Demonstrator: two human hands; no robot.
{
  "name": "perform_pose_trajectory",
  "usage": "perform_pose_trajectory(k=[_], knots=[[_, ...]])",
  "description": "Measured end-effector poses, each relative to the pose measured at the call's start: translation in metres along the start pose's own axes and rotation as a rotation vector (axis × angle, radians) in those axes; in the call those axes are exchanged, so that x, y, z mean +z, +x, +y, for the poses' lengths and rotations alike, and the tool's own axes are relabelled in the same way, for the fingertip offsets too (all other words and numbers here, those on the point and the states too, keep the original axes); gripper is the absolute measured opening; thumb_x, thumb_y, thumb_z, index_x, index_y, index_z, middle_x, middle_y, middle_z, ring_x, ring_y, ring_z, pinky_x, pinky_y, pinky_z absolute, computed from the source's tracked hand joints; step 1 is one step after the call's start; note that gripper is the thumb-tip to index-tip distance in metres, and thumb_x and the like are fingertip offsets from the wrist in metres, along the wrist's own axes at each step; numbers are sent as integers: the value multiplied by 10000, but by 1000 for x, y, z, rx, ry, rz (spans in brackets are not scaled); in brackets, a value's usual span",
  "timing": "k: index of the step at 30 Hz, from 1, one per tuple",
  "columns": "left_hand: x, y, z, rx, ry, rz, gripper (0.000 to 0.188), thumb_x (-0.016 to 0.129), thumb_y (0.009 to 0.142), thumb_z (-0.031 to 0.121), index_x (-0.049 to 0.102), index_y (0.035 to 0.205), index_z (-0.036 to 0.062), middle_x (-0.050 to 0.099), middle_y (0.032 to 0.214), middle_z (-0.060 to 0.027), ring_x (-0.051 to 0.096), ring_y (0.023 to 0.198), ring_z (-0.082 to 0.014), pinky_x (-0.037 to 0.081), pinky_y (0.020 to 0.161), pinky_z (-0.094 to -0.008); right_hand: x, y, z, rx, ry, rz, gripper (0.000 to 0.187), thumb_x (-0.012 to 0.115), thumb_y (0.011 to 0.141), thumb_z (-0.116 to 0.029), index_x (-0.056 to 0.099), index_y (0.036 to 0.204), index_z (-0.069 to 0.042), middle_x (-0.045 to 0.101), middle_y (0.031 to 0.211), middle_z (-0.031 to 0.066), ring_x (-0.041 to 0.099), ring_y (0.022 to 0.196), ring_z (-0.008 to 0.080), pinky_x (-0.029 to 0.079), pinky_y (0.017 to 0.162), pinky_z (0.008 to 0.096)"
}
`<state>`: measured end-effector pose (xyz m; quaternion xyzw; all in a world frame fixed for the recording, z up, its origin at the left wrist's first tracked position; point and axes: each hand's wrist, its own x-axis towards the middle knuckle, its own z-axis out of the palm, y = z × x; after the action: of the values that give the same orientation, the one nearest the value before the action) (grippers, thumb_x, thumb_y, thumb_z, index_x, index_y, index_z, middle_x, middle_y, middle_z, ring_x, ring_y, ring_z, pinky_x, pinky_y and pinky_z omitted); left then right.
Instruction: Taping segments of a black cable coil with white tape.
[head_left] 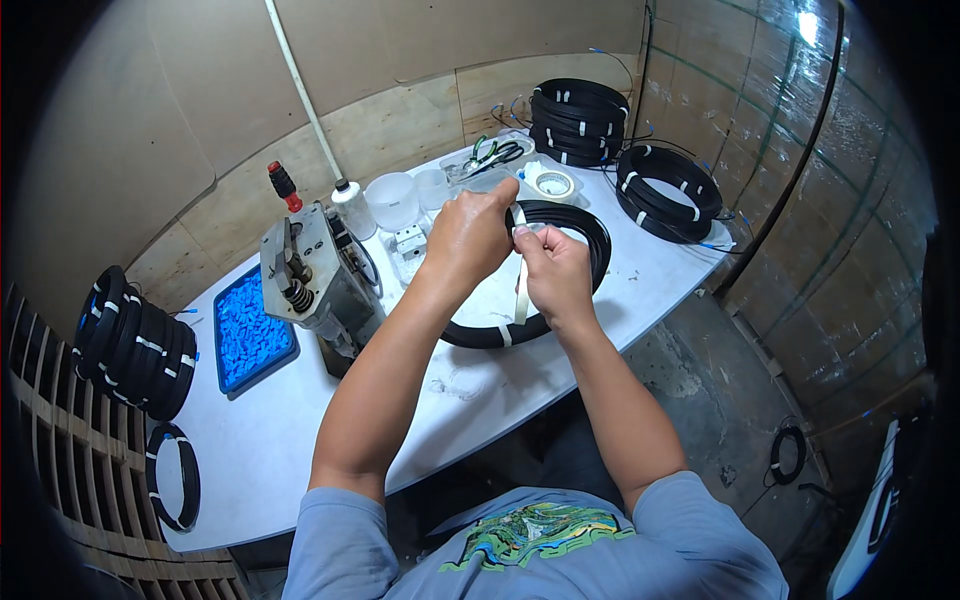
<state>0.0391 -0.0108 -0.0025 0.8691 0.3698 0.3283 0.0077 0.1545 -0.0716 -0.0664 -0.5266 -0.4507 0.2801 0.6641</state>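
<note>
A coil of black cable [597, 255] lies on the white table in front of me, with a white tape band around its near side. My left hand [474, 232] is closed on the coil's far-left part, its fingertips by a strip of white tape [522, 292]. That strip runs over the cable there, and its loose end hangs down inside the ring. My right hand [555, 272] pinches the tape between thumb and fingers, close beside the left hand. Part of the coil is hidden behind my hands and forearms.
A metal bench machine [318, 275] and a blue tray of small blue pieces [250, 335] stand left. Behind are a white bottle [350, 208], clear tubs [392, 200] and a tape roll [553, 183]. Taped coils are stacked back right [578, 125] and far left [140, 350].
</note>
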Motion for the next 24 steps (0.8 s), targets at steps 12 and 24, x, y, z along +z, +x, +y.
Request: perform_pose_trajectory(k=[12, 24], knots=[[-14, -5, -10, 37, -40, -80, 253, 606, 833, 183, 559, 1037, 40, 667, 796, -257, 649, 786, -470, 510, 698, -541, -9, -14, 7, -285, -420, -103, 159, 725, 842, -176, 703, 814, -21, 642, 591, 119, 653, 546, 249, 528, 572, 352], [-12, -5, -26, 209, -79, -86, 466, 684, 892, 428, 515, 1024, 14, 664, 843, -226, 655, 778, -431, 514, 659, -493, -30, -31, -45, -350, 119, -187, 786, 755, 876, -72, 319, 1529, -32, 657, 775, 33, 622, 706, 78, 535, 699, 242]])
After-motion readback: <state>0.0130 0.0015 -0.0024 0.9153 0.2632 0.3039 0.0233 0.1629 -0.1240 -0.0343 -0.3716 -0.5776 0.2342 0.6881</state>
